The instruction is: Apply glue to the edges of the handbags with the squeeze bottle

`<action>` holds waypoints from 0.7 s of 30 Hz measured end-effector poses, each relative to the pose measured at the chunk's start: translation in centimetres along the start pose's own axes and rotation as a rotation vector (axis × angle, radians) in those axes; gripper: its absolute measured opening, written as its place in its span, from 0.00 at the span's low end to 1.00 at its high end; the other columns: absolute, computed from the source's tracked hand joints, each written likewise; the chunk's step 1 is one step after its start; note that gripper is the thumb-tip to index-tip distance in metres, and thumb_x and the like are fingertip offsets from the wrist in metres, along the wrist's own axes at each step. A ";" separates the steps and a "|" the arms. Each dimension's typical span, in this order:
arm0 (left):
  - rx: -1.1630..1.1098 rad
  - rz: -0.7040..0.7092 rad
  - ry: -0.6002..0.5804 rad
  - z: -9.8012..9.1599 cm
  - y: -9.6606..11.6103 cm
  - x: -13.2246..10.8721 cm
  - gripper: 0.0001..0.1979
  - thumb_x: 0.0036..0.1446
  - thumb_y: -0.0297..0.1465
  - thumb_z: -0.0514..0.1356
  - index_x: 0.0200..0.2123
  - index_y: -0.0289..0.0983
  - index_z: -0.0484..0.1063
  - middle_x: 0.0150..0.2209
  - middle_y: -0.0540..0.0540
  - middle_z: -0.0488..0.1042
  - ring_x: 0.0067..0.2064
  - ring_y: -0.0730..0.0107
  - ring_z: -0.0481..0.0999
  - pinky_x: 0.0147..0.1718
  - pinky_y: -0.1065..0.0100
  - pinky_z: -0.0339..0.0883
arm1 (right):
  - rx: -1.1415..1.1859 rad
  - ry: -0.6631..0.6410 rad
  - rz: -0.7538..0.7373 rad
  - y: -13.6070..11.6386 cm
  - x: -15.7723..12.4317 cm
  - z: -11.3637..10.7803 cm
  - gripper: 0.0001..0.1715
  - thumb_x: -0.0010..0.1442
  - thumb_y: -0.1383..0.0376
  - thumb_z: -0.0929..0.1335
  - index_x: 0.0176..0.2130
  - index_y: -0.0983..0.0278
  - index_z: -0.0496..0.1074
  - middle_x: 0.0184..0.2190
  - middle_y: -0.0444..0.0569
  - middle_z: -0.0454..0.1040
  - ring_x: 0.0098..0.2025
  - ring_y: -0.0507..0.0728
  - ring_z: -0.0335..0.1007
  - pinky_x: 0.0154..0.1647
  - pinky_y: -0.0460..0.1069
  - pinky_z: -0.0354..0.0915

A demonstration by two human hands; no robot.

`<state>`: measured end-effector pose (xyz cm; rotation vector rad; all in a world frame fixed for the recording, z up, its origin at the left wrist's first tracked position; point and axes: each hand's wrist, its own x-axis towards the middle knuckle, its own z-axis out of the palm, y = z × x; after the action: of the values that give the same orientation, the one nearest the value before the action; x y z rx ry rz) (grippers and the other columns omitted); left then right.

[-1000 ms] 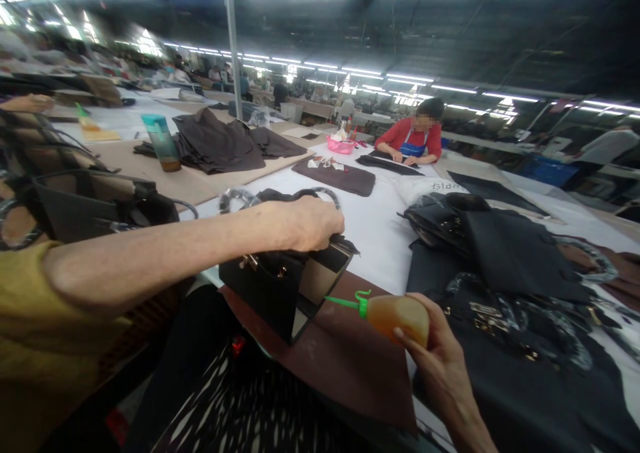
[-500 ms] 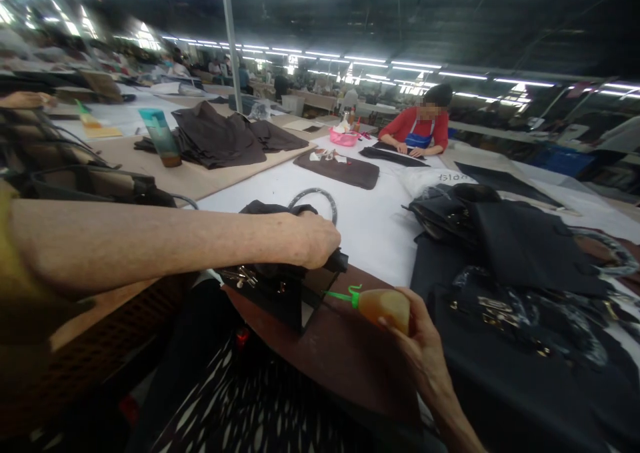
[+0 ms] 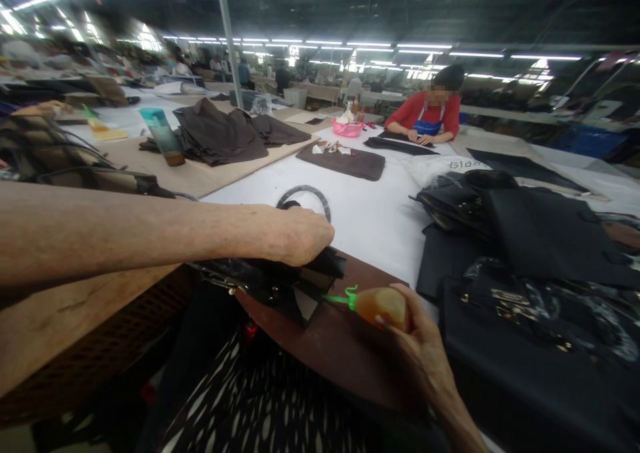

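My right hand (image 3: 417, 319) is wrapped round a glue bottle (image 3: 381, 307) of amber liquid, its green nozzle pointing left. The nozzle tip is at the edge of a black bag (image 3: 280, 286), which lies on a brown board (image 3: 340, 346) in front of me. My left hand (image 3: 305, 234) is closed on the upper part of this bag, its fingertips mostly hidden behind the knuckles. A round, plastic-wrapped handle (image 3: 324, 203) rises behind that hand. Metal fittings show along the bag's near left side.
Black bags with metal fittings (image 3: 530, 319) are piled at my right. Ahead on the white table (image 3: 360, 206) lies a brown panel (image 3: 350, 163). A teal-capped bottle (image 3: 163, 136) and dark folded fabric (image 3: 220, 133) stand at left. Across the table sits a co-worker in red (image 3: 425, 113).
My left hand has shifted slightly left, and the black bag has tilted and folded lower under it. The glue bottle has moved slightly left with my right hand. The view has shifted a little.
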<state>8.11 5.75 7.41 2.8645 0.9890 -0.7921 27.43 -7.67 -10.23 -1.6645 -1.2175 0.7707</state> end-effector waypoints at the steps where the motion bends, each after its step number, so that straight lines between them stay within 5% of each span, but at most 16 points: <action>1: -0.008 -0.007 0.017 0.2 -0.1 -0.1 0.09 0.46 0.25 0.58 0.31 0.32 0.76 0.29 0.36 0.76 0.30 0.54 0.76 0.26 0.64 0.66 | 0.015 -0.003 0.007 0.1 0.0 0.0 0.30 0.49 0.52 0.71 0.49 0.60 0.65 0.42 0.47 0.70 0.43 0.63 0.66 0.44 0.53 0.63; 11: -0.075 -0.018 0.132 2.8 0.0 -2.7 0.08 0.45 0.26 0.54 0.26 0.35 0.73 0.27 0.42 0.75 0.31 0.60 0.74 0.28 0.66 0.65 | 0.080 -0.023 0.053 1.6 -0.2 0.3 0.27 0.51 0.52 0.70 0.48 0.60 0.64 0.40 0.45 0.69 0.40 0.60 0.67 0.42 0.50 0.64; 21: -0.172 -0.012 0.168 4.5 0.0 -4.0 0.08 0.41 0.25 0.53 0.25 0.36 0.72 0.27 0.44 0.73 0.31 0.61 0.73 0.29 0.65 0.64 | 0.100 -0.044 0.087 0.2 -1.4 0.6 0.28 0.49 0.52 0.71 0.47 0.60 0.66 0.39 0.45 0.70 0.40 0.60 0.67 0.41 0.50 0.65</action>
<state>3.35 2.68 5.34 2.8138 1.0359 -0.4472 26.53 -8.83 -10.75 -1.6347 -1.1242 0.9110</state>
